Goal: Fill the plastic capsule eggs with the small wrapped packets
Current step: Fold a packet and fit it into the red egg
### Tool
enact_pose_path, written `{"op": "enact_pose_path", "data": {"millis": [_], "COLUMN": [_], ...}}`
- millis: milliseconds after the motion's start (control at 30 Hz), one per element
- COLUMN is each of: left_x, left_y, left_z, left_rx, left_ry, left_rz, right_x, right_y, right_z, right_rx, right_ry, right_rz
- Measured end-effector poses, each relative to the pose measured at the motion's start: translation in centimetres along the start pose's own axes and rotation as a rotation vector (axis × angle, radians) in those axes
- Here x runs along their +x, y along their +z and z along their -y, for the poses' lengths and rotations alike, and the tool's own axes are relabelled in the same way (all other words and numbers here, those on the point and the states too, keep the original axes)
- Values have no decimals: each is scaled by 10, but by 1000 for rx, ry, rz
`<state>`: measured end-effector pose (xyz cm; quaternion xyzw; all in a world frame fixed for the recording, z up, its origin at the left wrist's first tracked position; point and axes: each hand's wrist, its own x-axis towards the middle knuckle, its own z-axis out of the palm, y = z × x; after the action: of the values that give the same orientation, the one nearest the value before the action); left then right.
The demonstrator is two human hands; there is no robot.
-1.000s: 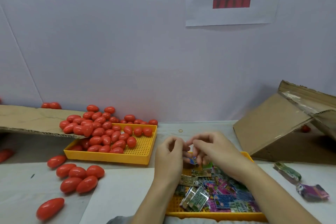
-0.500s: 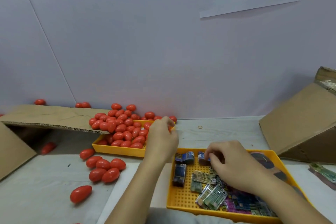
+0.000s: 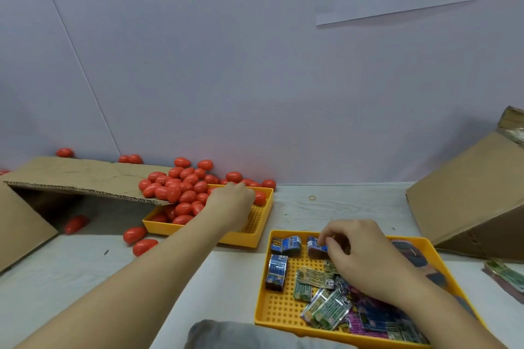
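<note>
- Leftward the left hand (image 3: 231, 204) had reached, over red eggs (image 3: 181, 192) in the far yellow tray (image 3: 256, 238); its grip couldn't be told.
- Right hand (image 3: 365, 258) pinched a blue packet (image 3: 314, 246) in the near tray (image 3: 272, 311).

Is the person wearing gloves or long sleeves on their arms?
No. Both arms are bare from hand to the picture's edge, with no sleeves showing. The left hand and right hand wear no gloves, and no rings, watch or bracelets can be seen. The fingernails look short.
</note>
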<state>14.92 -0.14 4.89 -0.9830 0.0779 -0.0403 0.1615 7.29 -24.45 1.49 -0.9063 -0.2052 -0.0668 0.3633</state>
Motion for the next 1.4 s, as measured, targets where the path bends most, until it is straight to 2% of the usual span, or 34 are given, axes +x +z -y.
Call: {"op": "enact_pose_path", "data": {"millis": [133, 233, 367, 433, 500, 633, 767, 867, 1033, 1233, 1400], "left_x": [0, -7, -35, -51, -63, -74, -70, -63, -59, -61, -62], "left_y": [-12, -27, -38, -34, -29, -22, -16, -11, -7, -7, -9], "left_z": [-20, -44, -91, -109, -115, -109, -112, -117, -120, -121, -123], "left_rx": [-380, -829, -1645, -1861, -1957, -2014, -1854, -1674, -1428, -1653, -1645], "left_ry": [-124, -210, -230, -204, -164, -112, -130, -105, -40, -70, -35], "left_rz": [-225, -365, -310, -325, -369, -463, -520, -584, -667, -591, -597], "right_x": [-2, -3, -5, -5, -3, -3, 0, 5, 7, 8, 9], "right_y": [1, -1, 2, 3, 2, 0, 1, 4, 6, 3, 1], "right_z": [3, 5, 8, 8, 6, 5, 7, 11, 8, 1, 0], "right_rx": [8, -30, -70, -28, 34, 56, 318, 529, 664, 837, 937], "right_ry": [-27, -69, -61, -37, -14, -34, 17, 69, 131, 154, 139], "right_rz": [73, 123, 198, 179, 88, -135, -290, -250, -265, -254, -252]}}
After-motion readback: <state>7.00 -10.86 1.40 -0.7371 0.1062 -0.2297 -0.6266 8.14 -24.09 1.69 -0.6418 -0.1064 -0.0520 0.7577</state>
